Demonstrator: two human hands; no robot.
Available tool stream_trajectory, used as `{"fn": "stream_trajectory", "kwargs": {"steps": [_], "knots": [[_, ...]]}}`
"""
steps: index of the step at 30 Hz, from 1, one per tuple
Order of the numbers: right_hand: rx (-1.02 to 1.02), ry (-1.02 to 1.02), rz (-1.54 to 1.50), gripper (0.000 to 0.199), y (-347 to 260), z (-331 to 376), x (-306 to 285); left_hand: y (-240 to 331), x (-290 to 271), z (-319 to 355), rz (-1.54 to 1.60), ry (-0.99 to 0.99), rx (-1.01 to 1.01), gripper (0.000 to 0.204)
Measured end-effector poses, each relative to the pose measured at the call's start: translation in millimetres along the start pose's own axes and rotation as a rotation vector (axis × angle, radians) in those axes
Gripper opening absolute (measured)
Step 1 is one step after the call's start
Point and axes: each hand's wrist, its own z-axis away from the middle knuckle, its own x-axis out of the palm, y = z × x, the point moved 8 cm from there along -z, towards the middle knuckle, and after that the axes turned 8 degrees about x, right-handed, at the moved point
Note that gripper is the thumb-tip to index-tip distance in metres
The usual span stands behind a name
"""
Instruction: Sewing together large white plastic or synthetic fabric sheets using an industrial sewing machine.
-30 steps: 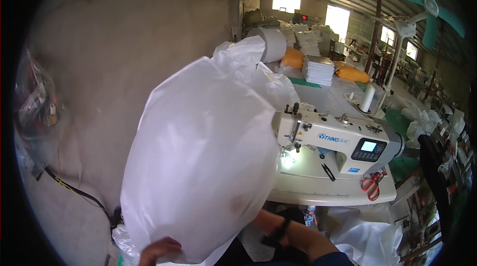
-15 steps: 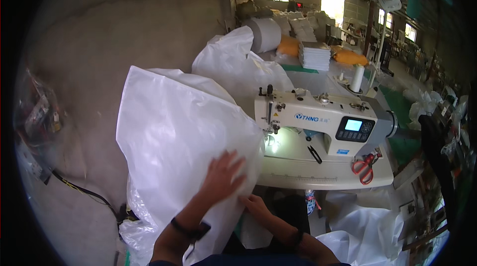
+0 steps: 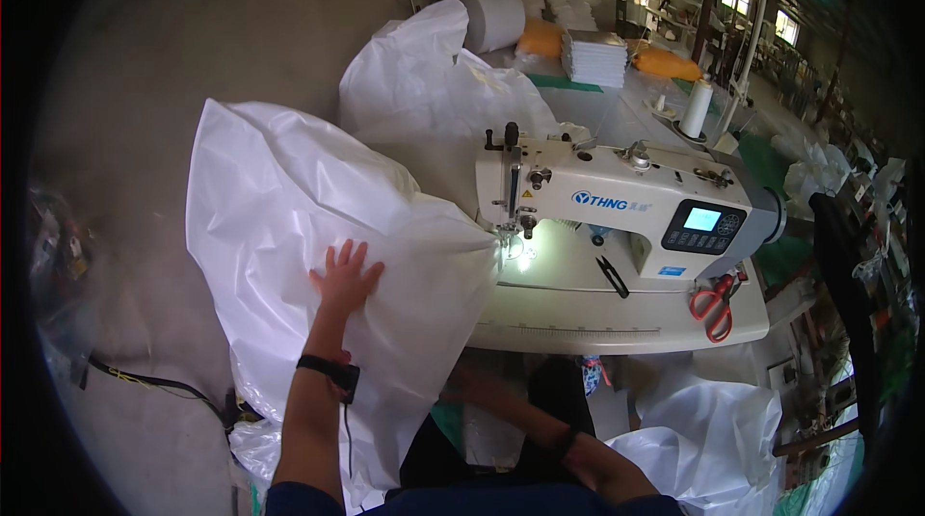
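A large, glossy white plastic sheet (image 3: 279, 217) spreads over the left side and drapes down toward my lap. Its right corner gathers at the lit needle area of a white sewing machine (image 3: 617, 196). My left hand (image 3: 347, 277) lies on the sheet with its fingers spread, pressing on the surface. Below the table's front edge, my right hand (image 3: 467, 386) is by the sheet's lower right edge. It is dark and smeared by motion, so its fingers do not show clearly.
On the machine table lie black thread snips (image 3: 612, 277) and red-handled scissors (image 3: 713, 309). A white thread cone (image 3: 696, 109) stands behind the machine. Farther back are a white roll (image 3: 491, 17) and stacked white sheets (image 3: 594, 60). More white sheeting (image 3: 708, 420) hangs at lower right.
My left hand has moved left and up across the sheet. My right hand has shifted slightly left at the sheet's edge. The sheet has more folds, and the whole view has tilted down somewhat.
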Motion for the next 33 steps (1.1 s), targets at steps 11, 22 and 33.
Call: {"fn": "stream_trajectory", "kwargs": {"steps": [11, 22, 33], "knots": [[-0.044, -1.315, 0.029, 0.057, -96.1, 44.0, 191.8, -11.3, 19.6, -103.5, -0.001, -0.157, 0.264, 0.068], [0.657, -0.323, -0.697, 0.049, -37.9, 22.7, 101.0, 4.6, -11.0, -63.3, -0.091, -0.180, 0.275, 0.045], [0.568, -0.523, -0.778, 0.044, -22.2, 79.4, 103.1, 141.8, -36.2, 189.1, 0.153, 0.361, 0.663, 0.038]]}}
